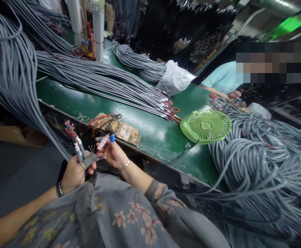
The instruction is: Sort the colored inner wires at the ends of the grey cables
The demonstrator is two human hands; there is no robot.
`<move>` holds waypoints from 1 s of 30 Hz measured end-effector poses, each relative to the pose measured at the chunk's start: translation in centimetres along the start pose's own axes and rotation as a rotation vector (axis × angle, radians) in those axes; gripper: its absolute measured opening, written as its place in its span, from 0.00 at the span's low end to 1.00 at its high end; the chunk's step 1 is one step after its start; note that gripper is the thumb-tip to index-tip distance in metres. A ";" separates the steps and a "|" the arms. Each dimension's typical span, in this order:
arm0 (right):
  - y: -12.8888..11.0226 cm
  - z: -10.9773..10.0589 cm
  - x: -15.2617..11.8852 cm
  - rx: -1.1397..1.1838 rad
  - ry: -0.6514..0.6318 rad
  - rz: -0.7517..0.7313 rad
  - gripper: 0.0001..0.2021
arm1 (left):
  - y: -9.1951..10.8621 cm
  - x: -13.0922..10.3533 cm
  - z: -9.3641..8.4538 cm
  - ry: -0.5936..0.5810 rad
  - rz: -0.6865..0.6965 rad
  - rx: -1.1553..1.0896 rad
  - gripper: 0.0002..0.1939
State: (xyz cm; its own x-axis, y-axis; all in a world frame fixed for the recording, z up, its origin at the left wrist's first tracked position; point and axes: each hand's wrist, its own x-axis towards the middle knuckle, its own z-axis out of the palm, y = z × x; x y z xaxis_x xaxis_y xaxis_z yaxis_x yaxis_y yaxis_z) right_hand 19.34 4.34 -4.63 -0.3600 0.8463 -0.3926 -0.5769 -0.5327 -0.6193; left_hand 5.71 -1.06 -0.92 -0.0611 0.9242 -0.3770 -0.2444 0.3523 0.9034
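My left hand (pixel 74 174) is closed around several grey cables, whose stripped ends fan out in thin coloured wires (pixel 70 130). White sleeves (pixel 77 148) show where the grey jackets end. A shorter grey piece (pixel 89 160) lies across the same grip, with fine wires poking out towards the right. Close beside those wires is my right hand (pixel 114 155), its fingers bent together, with a blue cover on one fingertip and pale wrapping on another. What its fingers pinch is too small to make out.
A taped, worn block (pixel 126 132) with wires sits on the green table's edge (pixel 155 156). Grey cable bundles (pixel 109 82) lie along the tabletop. A green fan (pixel 205 126) stands before a large cable heap (pixel 256 162). Across the table, a person in a light blue sleeve (pixel 221 78) handles cables.
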 end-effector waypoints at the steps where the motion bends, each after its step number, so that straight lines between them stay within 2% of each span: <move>1: 0.0 -0.3 -0.3 -0.026 -0.033 0.017 0.27 | -0.1 0.0 -0.2 -0.004 0.004 0.006 0.16; 5: 0.3 -1.2 -1.7 -0.178 -0.167 0.079 0.34 | -0.5 0.0 -0.8 -0.006 0.011 0.042 0.16; 12: 0.6 -0.4 -2.9 -0.374 -0.085 -0.056 0.25 | -0.5 0.1 -1.4 -0.066 0.033 0.188 0.16; 19: 0.7 -0.2 -3.1 -0.332 -0.093 -0.030 0.21 | -0.2 0.3 -1.7 -0.273 -0.050 0.284 0.14; 21: 0.8 -0.2 -2.8 -0.308 -0.055 -0.024 0.19 | -0.3 0.2 -1.7 -0.255 -0.030 0.261 0.14; 26: 0.5 -0.5 -1.6 -0.163 0.130 -0.054 0.18 | -0.2 0.0 -1.3 -0.113 0.037 0.084 0.15; 28: 0.0 -0.6 -1.4 -0.114 0.130 -0.023 0.18 | 0.3 -0.2 -0.8 -0.072 0.026 0.028 0.15; 30: -0.6 -0.4 -1.4 -0.112 0.072 0.003 0.22 | 0.8 -0.4 -0.2 -0.046 0.008 -0.009 0.15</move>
State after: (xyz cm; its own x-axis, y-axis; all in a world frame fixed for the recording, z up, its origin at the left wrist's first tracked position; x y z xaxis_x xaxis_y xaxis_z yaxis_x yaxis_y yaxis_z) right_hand 20.47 3.48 -4.03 -0.3062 0.8442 -0.4399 -0.4888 -0.5360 -0.6883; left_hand 5.31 -1.16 -0.14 -0.0182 0.9328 -0.3599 -0.2526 0.3440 0.9044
